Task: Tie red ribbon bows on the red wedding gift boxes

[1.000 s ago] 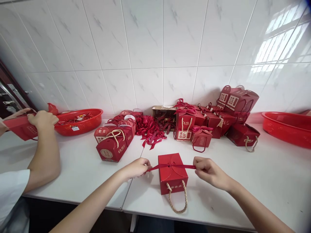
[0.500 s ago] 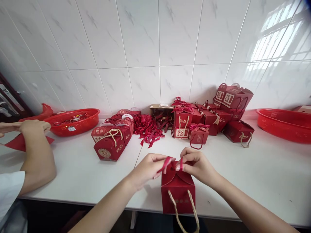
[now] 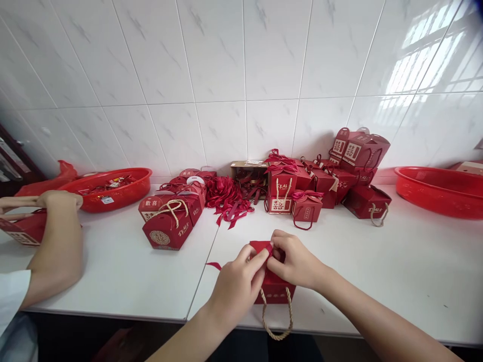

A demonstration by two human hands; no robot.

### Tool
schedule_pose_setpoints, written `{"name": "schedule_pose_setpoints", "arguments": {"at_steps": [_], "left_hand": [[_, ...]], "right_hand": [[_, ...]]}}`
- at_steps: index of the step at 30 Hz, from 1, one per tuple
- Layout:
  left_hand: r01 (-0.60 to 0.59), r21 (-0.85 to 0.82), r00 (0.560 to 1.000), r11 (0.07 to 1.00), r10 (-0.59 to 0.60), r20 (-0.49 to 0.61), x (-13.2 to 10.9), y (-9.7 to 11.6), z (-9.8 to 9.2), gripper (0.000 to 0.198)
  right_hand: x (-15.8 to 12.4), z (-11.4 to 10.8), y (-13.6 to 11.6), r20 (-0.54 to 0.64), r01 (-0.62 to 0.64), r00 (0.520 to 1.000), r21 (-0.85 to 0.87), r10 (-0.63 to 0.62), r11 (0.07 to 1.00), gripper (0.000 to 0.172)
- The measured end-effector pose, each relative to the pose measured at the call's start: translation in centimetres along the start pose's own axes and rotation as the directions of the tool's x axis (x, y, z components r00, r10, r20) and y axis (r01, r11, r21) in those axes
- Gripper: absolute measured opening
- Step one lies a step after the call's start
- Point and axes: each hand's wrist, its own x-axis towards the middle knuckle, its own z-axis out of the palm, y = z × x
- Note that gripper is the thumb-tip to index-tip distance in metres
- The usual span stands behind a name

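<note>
One ribbon (image 3: 269,249) is pinched by the left hand (image 3: 237,284) and the right hand (image 3: 296,257), fingers curled in and held close together over the red box (image 3: 277,293), which is set near the front edge of the bench (image 3: 339,301).

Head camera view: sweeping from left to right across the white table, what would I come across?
Far-left red box, left red basin, box with rope loops on top, ribbon heap, rope-handled box near the front edge, small ribbon-topped box, lone dark red box, right red basin.
</note>
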Motion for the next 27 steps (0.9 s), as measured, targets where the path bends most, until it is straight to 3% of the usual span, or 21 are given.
{"name": "schedule_pose_setpoints", "arguments": {"at_steps": [2,6,14,18,23,27], "left_hand": [[-0.073,-0.019,0.997,0.997,0.074,0.032,0.4,-0.6,-0.6,0.036],[-0.144,-0.226,0.982,0.963,0.167,0.085,1.7,-1.5,-1.6,0.025],[0.045,-0.471,0.987,0.881,0.034,0.159,3.0,-2.0,-1.6,0.019],[0.131,-0.427,0.984,0.895,-0.064,0.169,3.1,-2.0,-1.7,0.017],[0.259,-0.205,0.966,0.944,-0.248,0.079,2.3,-2.4,-2.4,0.015],[0.271,-0.144,0.959,0.952,-0.254,0.129,1.5,-2.2,-3.3,0.015]], "right_hand": [[0.2,-0.2,0.0,0.057,0.031,0.998,-0.005,-0.031,1.0,0.023],[0.4,-0.5,0.2,0.164,0.107,0.981,0.01,-0.107,0.994,0.021],[0.8,-1.1,-0.1,0.284,0.157,0.95,-0.086,-0.126,0.984,0.022],[0.8,-1.5,-0.1,0.278,0.156,0.953,-0.117,-0.118,0.981,0.021],[0.2,-2.3,1.1,0.188,0.093,0.981,-0.196,-0.056,0.976,0.022],[-0.5,-2.8,2.4,0.153,0.009,0.988,-0.14,0.012,0.99,0.021]]}}
